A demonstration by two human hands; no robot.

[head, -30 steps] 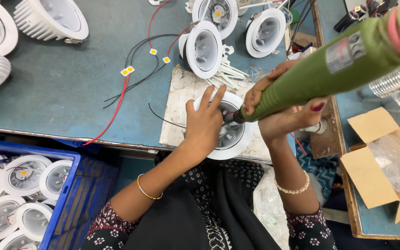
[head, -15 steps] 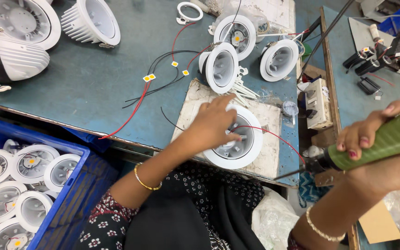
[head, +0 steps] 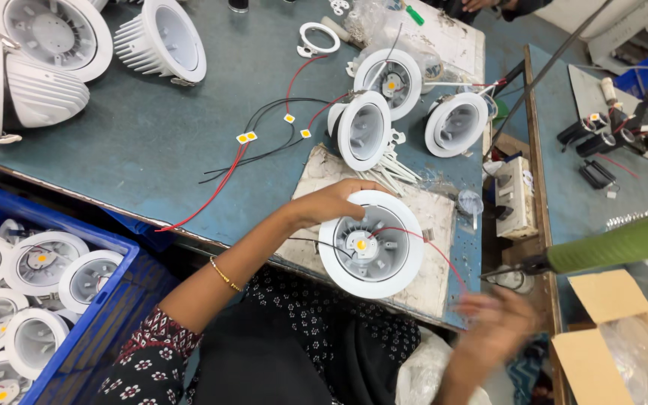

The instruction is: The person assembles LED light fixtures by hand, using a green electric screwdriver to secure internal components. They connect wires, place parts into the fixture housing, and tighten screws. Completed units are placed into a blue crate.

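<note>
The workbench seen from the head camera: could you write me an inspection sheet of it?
Surface: blue-green table, with a worn board at its near edge.
Job's things: white round lamp housing on the board, small yellow chip at its centre.
Clutter: more white housings, a loose ring, plastic bags.
Grippers: left hand rests on the housing rim; right hand blurred, empty, below the green power screwdriver.
Cables: red and black wires across the table.
Surroundings: blue crate of housings, cardboard box.
</note>
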